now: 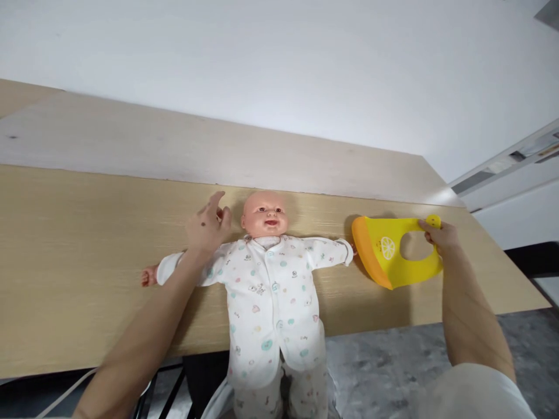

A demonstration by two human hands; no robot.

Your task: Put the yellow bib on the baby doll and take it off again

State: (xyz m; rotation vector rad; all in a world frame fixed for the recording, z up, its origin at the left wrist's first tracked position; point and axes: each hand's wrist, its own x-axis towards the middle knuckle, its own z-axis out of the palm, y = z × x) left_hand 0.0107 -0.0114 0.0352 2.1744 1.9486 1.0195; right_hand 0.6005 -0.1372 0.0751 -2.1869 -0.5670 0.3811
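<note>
- From my remote seat I see a plastic baby doll in a white printed cotton sleepsuit (271,302) lying on its back on a long light-wood table (78,256), its head toward the wall and its legs hanging past the near edge.
- The doll's bare, bald head (264,213) faces up; both sleeved arms are spread out flat to the sides, and one small pink doll hand (147,277) pokes out at the far left.
- My left hand (208,225) is above the doll's shoulder, just beside the head. The fingers are loosely spread and slightly curled, gripping nothing. I cannot tell whether the fingertips touch the table or the head.
- My left forearm crosses over the doll's outstretched sleeve.
- My right hand (440,234) is over to the right of the doll, well apart from my left. Its fingers are pinched closed on the neck strap of a yellow soft silicone bib with an orange catch-pocket rim and a lemon-slice picture (393,251).
- The bib is held tilted, pocket end toward the doll, its orange rim just beside the cuff of the doll's nearer sleeve. Whether the lower edge rests on the table I cannot tell, though it throws a shadow on the wood.
- A round yellow stud at the strap's end (433,220) shows just above my right fingers.
- Behind the table stands a plain white wall (279,70); below the near edge is grey mottled floor (393,361).
</note>
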